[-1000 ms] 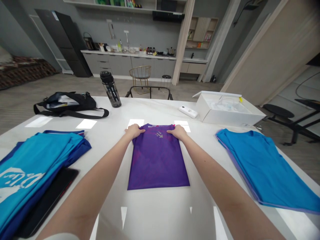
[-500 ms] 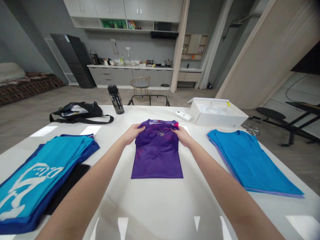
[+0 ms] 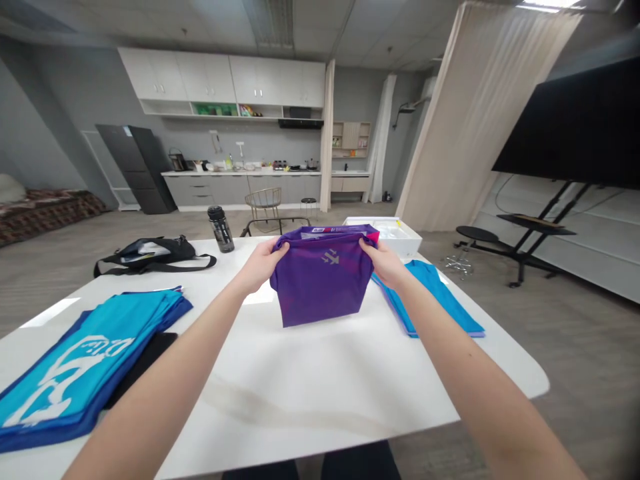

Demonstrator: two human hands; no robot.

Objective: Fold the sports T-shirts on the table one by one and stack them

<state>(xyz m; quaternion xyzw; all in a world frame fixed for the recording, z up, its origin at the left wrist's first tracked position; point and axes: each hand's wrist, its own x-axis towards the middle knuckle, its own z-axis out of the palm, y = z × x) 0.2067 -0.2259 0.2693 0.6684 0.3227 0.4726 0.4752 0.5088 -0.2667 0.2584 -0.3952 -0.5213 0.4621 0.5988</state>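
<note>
A folded purple shirt with a small grey logo hangs upright above the white table, lifted by its collar end. My left hand pinches its upper left corner, thumb in front. At the upper right corner, beside a pink patch, my right hand grips the cloth the same way. Behind my right forearm lies a folded blue shirt on a lilac one. On the left is a stack of folded clothes, a turquoise shirt with white lettering on top, dark blue beneath.
Beside the left stack lies a flat black item. A black waist bag and a dark bottle stand at the table's far left. An open white box is behind the purple shirt, and a round stool is right of the table.
Both hands have raised the purple shirt off the table, and its lower edge now hangs free. The camera view has tilted up and turned, showing the ceiling and a large black screen.
</note>
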